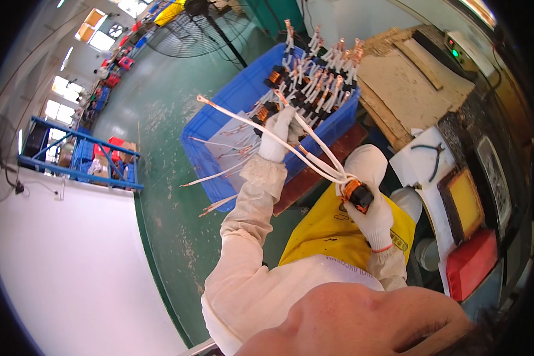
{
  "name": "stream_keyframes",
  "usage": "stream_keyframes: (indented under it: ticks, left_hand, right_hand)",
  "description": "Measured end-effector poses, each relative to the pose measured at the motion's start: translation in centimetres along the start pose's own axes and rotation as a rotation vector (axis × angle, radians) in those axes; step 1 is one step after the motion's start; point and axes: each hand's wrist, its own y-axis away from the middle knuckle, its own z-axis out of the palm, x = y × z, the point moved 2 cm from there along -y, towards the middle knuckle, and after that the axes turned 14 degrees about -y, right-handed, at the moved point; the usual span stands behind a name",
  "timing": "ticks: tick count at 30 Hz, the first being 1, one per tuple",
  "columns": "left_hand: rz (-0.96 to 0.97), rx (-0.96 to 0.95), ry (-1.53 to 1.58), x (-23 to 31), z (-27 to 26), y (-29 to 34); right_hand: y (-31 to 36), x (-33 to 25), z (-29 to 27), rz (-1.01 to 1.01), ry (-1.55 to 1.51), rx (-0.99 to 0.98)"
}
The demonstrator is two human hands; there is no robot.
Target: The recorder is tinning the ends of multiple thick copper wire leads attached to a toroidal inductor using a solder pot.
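A wire coil point(358, 194) with orange copper windings on a black core sits in my right hand point(374, 216), its white-gloved fingers closed around it. Long white-sleeved leads point(317, 142) run up and left from the coil, ending in copper terminals. My left hand point(276, 139), also gloved, is inside the blue bin point(219, 98), with its fingers curled beside another coil point(266, 111). Those leads cross in front of the left hand, so what its fingers grip cannot be made out. More coils with upright white leads point(332, 89) crowd the bin's far right part.
A cardboard-topped workbench point(412, 80) stands at the right, bearing pliers point(433, 157), a yellow-faced frame point(464, 203) and a red box point(471, 264). Beyond the bin is a standing fan point(199, 29). Blue shelving point(83, 157) stands far left, past a white surface point(59, 255).
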Motion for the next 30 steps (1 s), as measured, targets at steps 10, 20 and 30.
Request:
stream_keyframes:
  ticks: [10,20,30]
  left_hand:
    - [0.154,-0.171,-0.057,0.8,1.2,1.8]
    - [0.065,-0.303,0.164,-2.3,1.2,4.8]
    - [-0.168,-0.06,0.433,-7.2,3.3,12.2]
  right_hand:
    - [-0.2,-0.2,0.0,0.069,0.021,-0.026]
    - [-0.6,-0.1,-0.1,0.054,-0.04,-0.018]
    - [-0.7,0.3,-0.9,0.177,-0.038,-0.002]
